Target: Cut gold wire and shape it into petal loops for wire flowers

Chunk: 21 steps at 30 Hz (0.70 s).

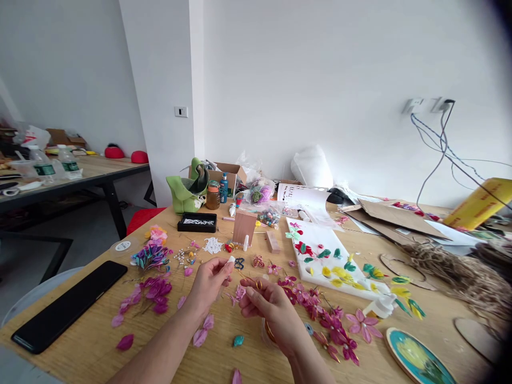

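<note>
My left hand (pixel 210 282) is raised over the wooden table (pixel 92 341), its thumb and fingers pinched on a small white piece (pixel 231 260). My right hand (pixel 266 305) is beside it, fingers curled round a thin gold wire (pixel 251 281) and a small pink petal (pixel 240 292). The two hands nearly touch. Pink petals and finished pink flowers (pixel 340 325) lie around them. A spool of gold wire (pixel 269 332) sits partly hidden under my right wrist.
A black flat case (pixel 68 304) lies at the left edge. A white foam board (pixel 332 256) with coloured petals is to the right, a round teal plaque (pixel 416 357) beyond it. Straw-like fibre (pixel 460 266), cardboard, a green bag (pixel 186 192), bottles and a black tray (pixel 197 222) crowd the back.
</note>
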Tool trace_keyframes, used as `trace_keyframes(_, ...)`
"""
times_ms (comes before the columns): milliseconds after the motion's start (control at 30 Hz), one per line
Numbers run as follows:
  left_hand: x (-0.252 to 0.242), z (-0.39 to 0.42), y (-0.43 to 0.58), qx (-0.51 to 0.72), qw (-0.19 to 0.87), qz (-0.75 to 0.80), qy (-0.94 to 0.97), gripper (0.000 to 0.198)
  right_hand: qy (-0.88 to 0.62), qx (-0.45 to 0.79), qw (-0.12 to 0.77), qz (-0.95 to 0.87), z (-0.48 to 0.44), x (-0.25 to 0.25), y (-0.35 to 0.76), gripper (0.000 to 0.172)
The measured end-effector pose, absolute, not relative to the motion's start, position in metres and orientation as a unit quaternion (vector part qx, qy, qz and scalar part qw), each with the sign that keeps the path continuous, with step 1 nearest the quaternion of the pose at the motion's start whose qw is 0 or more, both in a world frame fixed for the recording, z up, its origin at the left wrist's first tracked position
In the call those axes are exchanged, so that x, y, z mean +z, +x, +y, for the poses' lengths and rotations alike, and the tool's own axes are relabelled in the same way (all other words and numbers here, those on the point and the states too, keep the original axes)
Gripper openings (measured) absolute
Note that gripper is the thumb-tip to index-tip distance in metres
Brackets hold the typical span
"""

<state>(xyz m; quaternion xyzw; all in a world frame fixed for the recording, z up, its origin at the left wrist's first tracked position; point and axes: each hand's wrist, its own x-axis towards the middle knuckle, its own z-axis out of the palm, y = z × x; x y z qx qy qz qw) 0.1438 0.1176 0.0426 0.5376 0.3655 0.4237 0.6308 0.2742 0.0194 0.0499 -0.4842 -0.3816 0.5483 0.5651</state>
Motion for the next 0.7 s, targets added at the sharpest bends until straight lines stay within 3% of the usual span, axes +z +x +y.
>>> trace_keyframes(167,0.04,0.118,0.145,0.428,0.624,0.372,0.538,0.044,-0.52,0.502,0.561,-0.403,0.023,0.047,0.272,0.059)
trace_keyframes(333,0.039,0.118,0.144,0.419,0.628,0.379,0.535,0.042,-0.595,0.369,0.553,-0.452,0.026,0.043,0.273,0.061)
trace_keyframes(533,0.042,0.119,0.143,0.408,0.654,0.374,0.516,0.041,-0.611,0.281,0.604,-0.427,0.025,0.038,0.278,0.049)
trace_keyframes(700,0.04,0.122,0.142,0.395,0.688,0.369,0.484,0.043,-0.641,0.234,0.562,-0.468,0.023,0.039,0.276,0.03)
